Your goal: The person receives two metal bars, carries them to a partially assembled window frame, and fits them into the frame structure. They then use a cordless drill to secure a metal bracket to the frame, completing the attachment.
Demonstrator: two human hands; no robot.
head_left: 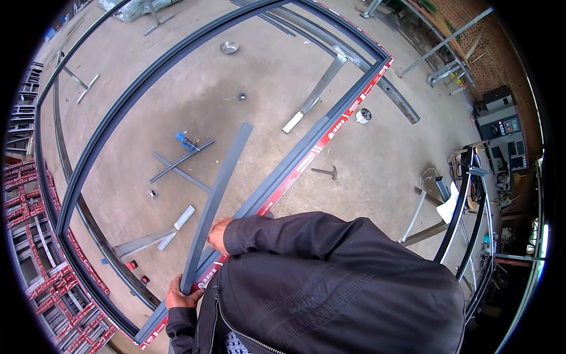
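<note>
A large dark grey metal window frame (pixel 94 131) spans the view, with red and white protective film along its near side. My left hand (pixel 180 297) is closed around the lower end of a long grey profile strip (pixel 226 170), right at the frame's near rail. Farther along the same strip, my right hand (pixel 219 236) is closed against it, its fingertips partly hidden. The strip slants up and away from the rail, and its far end is free over the frame's opening.
On the concrete floor lie a blue power tool (pixel 186 141) by crossed grey bars (pixel 181 160), a hammer (pixel 325 172), a metal bowl (pixel 229 48) and a can (pixel 364 115). Metal support legs (pixel 321 88) stand under the frame. Stacked red-filmed frames (pixel 35 236) line the left.
</note>
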